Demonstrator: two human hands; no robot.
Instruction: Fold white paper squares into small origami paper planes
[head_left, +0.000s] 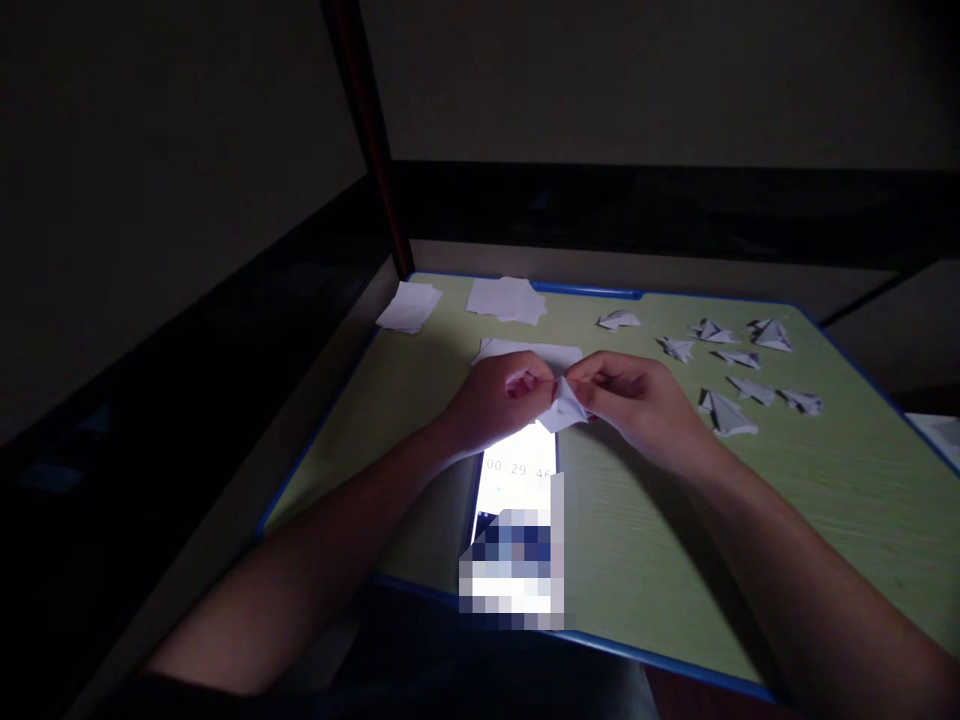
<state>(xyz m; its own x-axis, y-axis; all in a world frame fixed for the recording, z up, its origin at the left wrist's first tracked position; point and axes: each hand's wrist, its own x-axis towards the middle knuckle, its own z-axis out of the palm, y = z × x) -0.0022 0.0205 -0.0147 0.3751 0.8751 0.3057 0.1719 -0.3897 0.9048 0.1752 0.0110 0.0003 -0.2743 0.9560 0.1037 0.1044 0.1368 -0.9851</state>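
My left hand point(499, 395) and my right hand point(637, 400) meet over the middle of a green desk point(825, 480) with a blue rim. Both pinch a small white folded paper piece point(566, 408) between their fingertips, fingers closed on it. Just under the hands lies a lit phone point(517, 470) showing a timer. A flat white sheet point(529, 352) lies right behind the hands.
Several finished folded paper shapes point(727, 412) are scattered on the desk's right half. Two stacks of white paper squares point(506, 298) sit at the back left, one point(409, 305) overhanging the edge. A dark post point(371, 130) rises behind the desk. The surroundings are dark.
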